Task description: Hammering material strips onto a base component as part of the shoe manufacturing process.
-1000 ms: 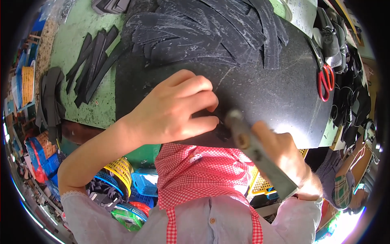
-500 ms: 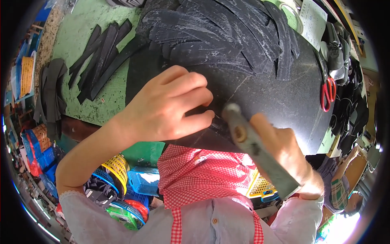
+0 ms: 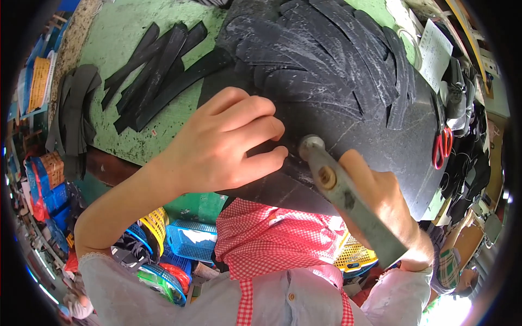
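Observation:
My right hand [image 3: 380, 201] is wrapped around a hammer [image 3: 353, 209] with a round metal face and a long wedge-like tail; the hand hides most of the handle. The round face hovers close to the black mat [image 3: 375, 146], just right of my left fingers. My left hand [image 3: 234, 141] rests low over the mat, its fingers curled and pinched together; whatever they hold is hidden beneath them. Beyond both hands lies a big pile of dusty black strips [image 3: 326, 60]. A smaller group of black strips [image 3: 157, 76] sits at the left on the green tabletop [image 3: 119, 119].
Grey strips [image 3: 73, 114] hang over the table's left edge. Red-handled scissors [image 3: 442, 146] and a written paper sheet [image 3: 435, 54] lie at the right. Blue baskets [image 3: 191, 242] and yellow baskets [image 3: 356, 252] stand below the table's near edge. Another person's arm [image 3: 454, 244] shows at the lower right.
The table and its strips have shifted right and slightly down in the picture as the view turned. The hammer head is nearly where it was, and my left hand keeps its pinch.

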Demonstrator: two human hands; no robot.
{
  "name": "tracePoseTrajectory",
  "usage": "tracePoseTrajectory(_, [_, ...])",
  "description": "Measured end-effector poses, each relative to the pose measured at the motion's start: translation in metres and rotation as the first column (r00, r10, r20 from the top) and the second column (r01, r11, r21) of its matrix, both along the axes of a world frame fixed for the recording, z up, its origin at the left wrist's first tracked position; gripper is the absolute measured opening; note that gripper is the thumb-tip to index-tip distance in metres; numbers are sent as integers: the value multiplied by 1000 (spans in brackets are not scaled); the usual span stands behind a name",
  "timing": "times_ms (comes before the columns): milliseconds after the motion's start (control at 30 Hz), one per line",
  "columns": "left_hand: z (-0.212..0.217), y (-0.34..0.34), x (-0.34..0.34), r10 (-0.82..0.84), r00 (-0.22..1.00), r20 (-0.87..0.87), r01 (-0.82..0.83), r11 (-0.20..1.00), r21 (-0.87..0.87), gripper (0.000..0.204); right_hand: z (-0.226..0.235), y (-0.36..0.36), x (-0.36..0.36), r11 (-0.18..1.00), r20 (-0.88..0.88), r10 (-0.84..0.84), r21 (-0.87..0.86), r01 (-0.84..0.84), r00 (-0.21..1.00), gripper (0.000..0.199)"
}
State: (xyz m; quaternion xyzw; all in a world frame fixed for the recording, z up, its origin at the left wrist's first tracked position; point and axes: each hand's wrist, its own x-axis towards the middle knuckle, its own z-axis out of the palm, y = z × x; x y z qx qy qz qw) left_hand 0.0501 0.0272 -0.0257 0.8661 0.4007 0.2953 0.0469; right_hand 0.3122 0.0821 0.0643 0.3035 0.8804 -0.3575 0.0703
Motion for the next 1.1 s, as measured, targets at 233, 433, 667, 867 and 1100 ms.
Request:
tracePoseTrajectory(233, [0, -4, -16, 43, 999, 30, -42, 999, -33, 31, 0, 7, -15, 999, -27, -30, -44, 28, 999, 18])
tracePoseTrajectory(433, [0, -8, -27, 122, 988, 95, -103, 977, -184, 30, -2, 12, -29, 985, -61, 12, -171, -23, 998, 19])
tracePoseTrajectory(667, [0, -14, -33, 217, 970, 106, -192, 960, -206, 27, -9, 9, -38, 983, -91, 41, -177, -56, 995, 30])
tracePoseTrajectory(867, [5, -25, -27, 283, 958, 49, -276, 954, -114, 28, -12, 7, -48, 982, -100, 2, -185, -21, 995, 29])
tracePoseTrajectory(1100, [4, -39, -23, 336, 942, 4, -334, 937, -103, 27, -14, 7, -53, 998, -155, -38, -45, 32, 987, 27])
